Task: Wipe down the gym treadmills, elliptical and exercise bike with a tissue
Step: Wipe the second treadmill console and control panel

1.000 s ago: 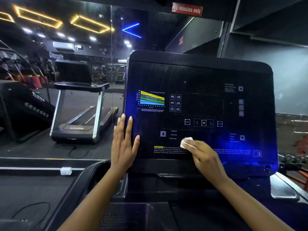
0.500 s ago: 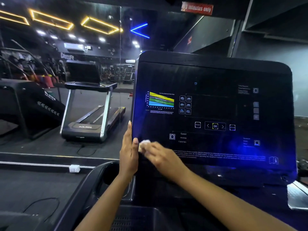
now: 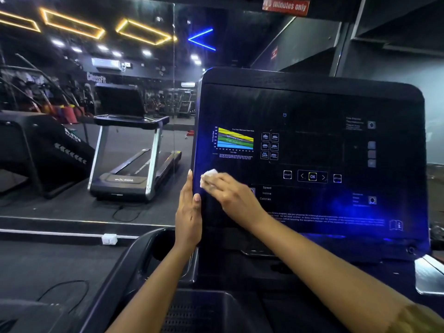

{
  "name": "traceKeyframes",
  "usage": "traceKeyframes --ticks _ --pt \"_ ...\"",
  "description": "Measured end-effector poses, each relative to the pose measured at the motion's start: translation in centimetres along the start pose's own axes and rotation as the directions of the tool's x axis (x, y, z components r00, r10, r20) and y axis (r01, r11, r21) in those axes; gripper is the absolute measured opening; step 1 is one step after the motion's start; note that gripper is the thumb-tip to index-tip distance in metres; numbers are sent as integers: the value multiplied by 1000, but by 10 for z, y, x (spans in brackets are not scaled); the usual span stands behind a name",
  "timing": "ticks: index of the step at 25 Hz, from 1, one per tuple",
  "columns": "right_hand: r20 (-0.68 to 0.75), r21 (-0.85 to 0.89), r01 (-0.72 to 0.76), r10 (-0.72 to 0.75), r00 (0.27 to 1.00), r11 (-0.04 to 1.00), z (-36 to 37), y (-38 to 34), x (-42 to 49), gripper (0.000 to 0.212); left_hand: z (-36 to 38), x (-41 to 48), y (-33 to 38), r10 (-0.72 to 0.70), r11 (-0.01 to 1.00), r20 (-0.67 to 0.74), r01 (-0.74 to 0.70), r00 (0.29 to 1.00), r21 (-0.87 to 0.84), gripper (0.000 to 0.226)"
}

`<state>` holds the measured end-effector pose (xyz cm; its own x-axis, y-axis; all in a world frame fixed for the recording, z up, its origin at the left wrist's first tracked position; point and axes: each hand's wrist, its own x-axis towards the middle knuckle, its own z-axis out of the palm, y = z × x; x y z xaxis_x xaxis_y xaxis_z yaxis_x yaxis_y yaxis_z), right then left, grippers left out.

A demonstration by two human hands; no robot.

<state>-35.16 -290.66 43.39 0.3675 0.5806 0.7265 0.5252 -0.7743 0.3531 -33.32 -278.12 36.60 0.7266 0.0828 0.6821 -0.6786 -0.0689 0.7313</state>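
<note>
tissue (image 3: 209, 175) slid left, R hand (image 3: 231, 197) higher

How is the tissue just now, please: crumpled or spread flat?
Crumpled: the tissue shows as a small white wad at the right hand's fingertips, against the treadmill console.

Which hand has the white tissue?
The right hand, holding the tissue against the treadmill console. The left hand holds nothing and rests flat along the console's left edge.
</note>
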Motion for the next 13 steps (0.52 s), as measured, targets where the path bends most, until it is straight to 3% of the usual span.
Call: traceKeyframes --ticks 5,13 --pt "122 122 150 -165 979 981 5 -23 -75 26 0 2 -5 22 996 -6 -21 1000 88 65" --pt "191 45 54 -62 980 997 -49 13 -145 33 0 2 -4 12 992 8 -13 1000 127 57"
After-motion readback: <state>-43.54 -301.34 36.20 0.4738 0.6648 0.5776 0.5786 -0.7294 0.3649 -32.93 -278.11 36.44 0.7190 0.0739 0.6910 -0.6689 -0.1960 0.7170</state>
